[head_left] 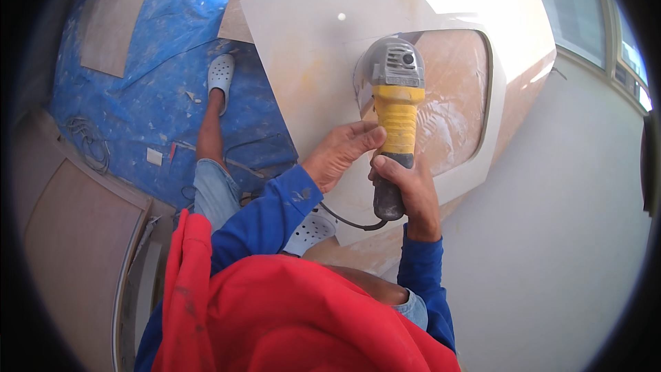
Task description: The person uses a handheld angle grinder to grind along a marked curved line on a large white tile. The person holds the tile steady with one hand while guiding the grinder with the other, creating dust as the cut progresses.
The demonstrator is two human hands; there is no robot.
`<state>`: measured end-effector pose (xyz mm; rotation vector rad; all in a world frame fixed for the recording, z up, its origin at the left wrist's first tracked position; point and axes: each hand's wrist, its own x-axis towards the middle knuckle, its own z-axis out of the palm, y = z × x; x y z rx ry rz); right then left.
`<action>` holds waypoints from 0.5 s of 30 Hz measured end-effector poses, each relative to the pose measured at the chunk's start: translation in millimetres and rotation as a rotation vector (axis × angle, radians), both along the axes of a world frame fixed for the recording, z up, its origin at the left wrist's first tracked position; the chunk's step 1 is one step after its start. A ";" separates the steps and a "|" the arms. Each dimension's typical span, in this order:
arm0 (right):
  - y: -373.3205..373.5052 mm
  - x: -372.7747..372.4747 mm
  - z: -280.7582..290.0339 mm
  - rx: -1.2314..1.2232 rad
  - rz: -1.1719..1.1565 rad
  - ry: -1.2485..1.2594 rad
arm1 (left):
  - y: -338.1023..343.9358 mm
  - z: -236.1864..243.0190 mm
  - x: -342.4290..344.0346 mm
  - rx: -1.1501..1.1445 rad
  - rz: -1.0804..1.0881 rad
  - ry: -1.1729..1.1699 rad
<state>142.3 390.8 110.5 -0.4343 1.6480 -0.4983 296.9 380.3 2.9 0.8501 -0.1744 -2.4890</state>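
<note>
A yellow, grey and black angle grinder (398, 110) lies lengthwise over the rounded-square cutout of a pale panel (306, 55), its head toward the top of the view and its disc mostly hidden. My right hand (412, 191) is closed around the black rear handle, thumb across it. My left hand (341, 151) has its fingers curled and pressed against the left side of the yellow body; its fingertips are partly hidden. A black cord (363, 226) curves from the handle's end down to the left. Inside the cutout, a tan surface (451, 89) shows glossy, uneven patches.
A blue plastic sheet (138, 110) covers the floor at left, with board offcuts (103, 27) and coiled cords (93, 145) on it. My feet and legs are among them. A curved wooden panel (79, 248) stands lower left. A pale wall (551, 248) with windows (571, 14) borders the right.
</note>
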 end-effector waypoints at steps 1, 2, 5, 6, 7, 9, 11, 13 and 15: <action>0.4 0.3 0.8 -0.001 -0.003 0.002 | 0.7 1.0 0.2 -0.001 0.003 -0.003; 0.5 0.3 1.4 0.003 -0.006 0.009 | 0.5 1.0 0.3 -0.007 -0.002 -0.004; 1.6 0.0 2.2 0.009 -0.008 0.010 | 0.4 0.2 0.2 -0.016 -0.013 0.006; 1.9 -0.2 2.5 0.008 -0.002 0.009 | 0.9 0.1 0.3 -0.014 -0.015 0.016; 2.1 -0.7 2.5 0.009 0.002 0.011 | 1.4 -0.3 0.2 -0.013 -0.016 0.026; 2.1 -1.1 2.4 0.008 0.012 0.016 | 1.5 -1.3 0.3 -0.019 -0.026 0.017; 1.6 -1.2 2.1 0.003 0.020 0.023 | 1.5 -1.8 0.3 -0.028 -0.029 0.007; 0.5 -2.0 1.9 0.002 0.041 0.028 | 1.5 -1.3 0.2 -0.036 -0.029 -0.007; 0.1 -2.2 1.8 0.007 0.050 0.033 | 1.7 -0.5 1.0 -0.023 -0.023 0.025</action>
